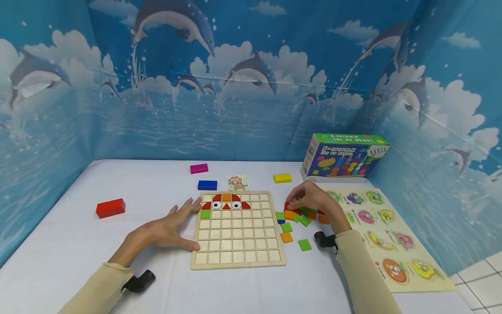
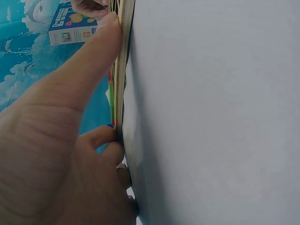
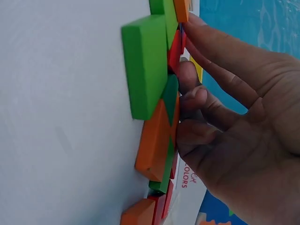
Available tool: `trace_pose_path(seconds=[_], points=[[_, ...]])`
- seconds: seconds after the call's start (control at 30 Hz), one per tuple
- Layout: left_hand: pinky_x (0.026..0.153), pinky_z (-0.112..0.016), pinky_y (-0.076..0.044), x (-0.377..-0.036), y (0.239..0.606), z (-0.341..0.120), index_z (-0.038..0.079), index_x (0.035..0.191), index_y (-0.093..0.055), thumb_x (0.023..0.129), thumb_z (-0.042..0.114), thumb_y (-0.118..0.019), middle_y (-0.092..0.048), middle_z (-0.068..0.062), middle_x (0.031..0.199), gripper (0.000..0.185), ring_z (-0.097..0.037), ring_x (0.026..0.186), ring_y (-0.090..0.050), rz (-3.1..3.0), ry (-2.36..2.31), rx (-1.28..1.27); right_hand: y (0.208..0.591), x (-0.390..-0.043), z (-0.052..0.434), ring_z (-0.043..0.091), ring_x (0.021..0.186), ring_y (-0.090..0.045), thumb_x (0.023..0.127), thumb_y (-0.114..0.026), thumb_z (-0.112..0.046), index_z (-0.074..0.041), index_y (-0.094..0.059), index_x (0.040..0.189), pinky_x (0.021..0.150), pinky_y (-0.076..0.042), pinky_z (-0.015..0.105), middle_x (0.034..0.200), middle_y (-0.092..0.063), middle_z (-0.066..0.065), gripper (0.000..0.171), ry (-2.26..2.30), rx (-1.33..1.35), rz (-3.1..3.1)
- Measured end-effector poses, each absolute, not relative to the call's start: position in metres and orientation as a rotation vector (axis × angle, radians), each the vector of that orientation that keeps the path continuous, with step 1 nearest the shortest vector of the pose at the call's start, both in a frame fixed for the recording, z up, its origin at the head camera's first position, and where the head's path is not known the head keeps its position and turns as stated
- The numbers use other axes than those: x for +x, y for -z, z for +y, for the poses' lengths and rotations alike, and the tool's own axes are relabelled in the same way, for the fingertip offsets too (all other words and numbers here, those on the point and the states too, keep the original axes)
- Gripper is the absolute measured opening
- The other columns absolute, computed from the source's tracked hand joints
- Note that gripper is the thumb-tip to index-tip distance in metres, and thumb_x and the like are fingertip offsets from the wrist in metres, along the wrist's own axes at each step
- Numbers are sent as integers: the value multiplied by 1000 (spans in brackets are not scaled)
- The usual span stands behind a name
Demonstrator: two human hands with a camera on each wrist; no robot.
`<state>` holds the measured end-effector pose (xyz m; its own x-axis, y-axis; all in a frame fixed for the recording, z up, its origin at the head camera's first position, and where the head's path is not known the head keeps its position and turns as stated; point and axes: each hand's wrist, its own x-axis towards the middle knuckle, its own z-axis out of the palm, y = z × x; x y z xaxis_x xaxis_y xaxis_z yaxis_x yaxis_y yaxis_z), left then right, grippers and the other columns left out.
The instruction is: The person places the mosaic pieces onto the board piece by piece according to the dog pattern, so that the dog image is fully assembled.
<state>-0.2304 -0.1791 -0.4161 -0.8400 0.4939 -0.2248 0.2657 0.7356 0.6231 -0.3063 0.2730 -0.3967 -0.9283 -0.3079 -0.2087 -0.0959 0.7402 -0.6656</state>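
Observation:
A wooden grid board (image 1: 237, 257) lies on the white cloth. Red curved pieces, an orange square, two eye tiles and a red triangle fill part of its top rows, with a green square (image 1: 205, 214) below at the left. My left hand (image 1: 166, 229) rests along the board's left edge, fingers spread and thumb near the lower corner. To the board's right, my right hand (image 1: 310, 196) reaches into a pile of coloured tiles. Its thumb and forefinger pinch a red piece (image 1: 286, 205). Green and orange tiles (image 3: 146, 65) lie close under the curled fingers in the right wrist view.
A small picture card (image 1: 238, 182) lies behind the board, near blue (image 1: 207, 185), magenta (image 1: 199, 168) and yellow (image 1: 282, 178) blocks. A red block (image 1: 111, 208) sits at far left. At right are a bead-set box (image 1: 345, 157) and a fruit puzzle board (image 1: 392, 237).

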Motion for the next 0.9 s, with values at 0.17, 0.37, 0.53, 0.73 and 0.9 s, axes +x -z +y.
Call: trace_pose_path(seconds=[0.17,0.37,0.53,0.73,0.9], points=[[130,-69,2,-230,417,-180,20,176,-8,78,52,-96,-4,-20,181,135,-46,166,3,2563,-839,592,397,-305,270,21,82,-57,94,-86,-15,-5,-82,99,74,-49,32,86,-71,5,12,956,-284,2637],[130,-70,2,-230,417,-180,21,176,-8,77,52,-96,-4,-20,181,136,-47,166,3,2560,-836,589,395,-305,268,22,80,-55,94,-84,-8,-1,-81,109,69,-49,28,89,-67,8,16,978,-478,2615],[130,-69,3,-230,416,-180,21,176,-7,78,52,-96,-5,-20,181,135,-46,166,3,2562,-842,587,392,-304,263,22,79,-55,94,-83,-6,0,-81,107,69,-49,27,87,-67,10,14,970,-589,2597],[131,-67,4,-230,416,-180,21,176,-7,78,52,-95,-6,-18,181,136,-44,166,3,2565,-833,593,391,-303,259,21,81,-56,94,-85,-10,-4,-81,97,72,-50,30,87,-68,7,7,922,-464,2623],[131,-68,3,-229,416,-180,22,176,-7,78,53,-95,-6,-18,181,135,-44,166,3,2565,-829,583,393,-302,256,21,78,-60,94,-86,-12,-7,-80,90,74,-54,31,85,-73,5,9,934,-371,2628]])
